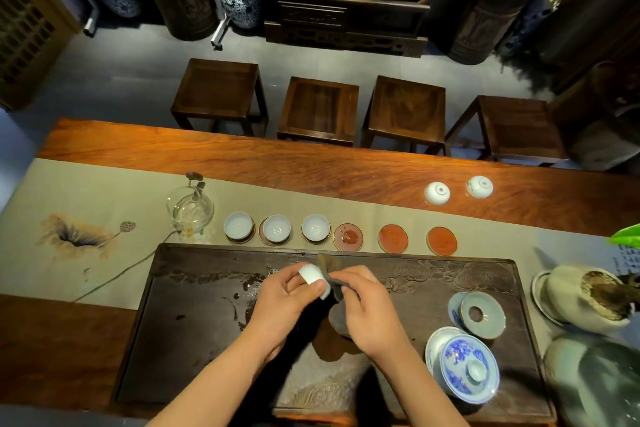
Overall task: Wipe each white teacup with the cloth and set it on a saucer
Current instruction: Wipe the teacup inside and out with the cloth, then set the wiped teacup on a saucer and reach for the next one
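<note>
over the dark tea tray [207, 340] the left hand [287, 302] grips a white cup [313, 276] tipped on its side, fingers curled round its wall, thumb across the near part. the right hand [363, 305] pinches a dark cloth [334, 288] bunched against the cup's right side; a tip of cloth sticks up past the cup and a fold hangs under the hand

beyond the tray's far edge a row of saucers runs left to right on the beige runner [104, 191]. the three left ones each carry an upright white cup: first [238, 225], second [276, 228], third [315, 227]. the next three saucers are bare: one [348, 236] with a wet shine, then another [392, 238], then the last [441, 240]

further off to the right, on bare wood of the table [277, 163], two white cups sit upside down, one [437, 193] left of the other [479, 186], apart from each other and well apart from the saucers

a glass pitcher [189, 210] stands left of the row. on the right part of the tray sit a blue-and-white lidded bowl [467, 367] near and a pale ring-shaped dish [483, 314] just beyond it. wet patches show on the tray's left half. four wooden stools [318, 107] line the far side of the table
</note>
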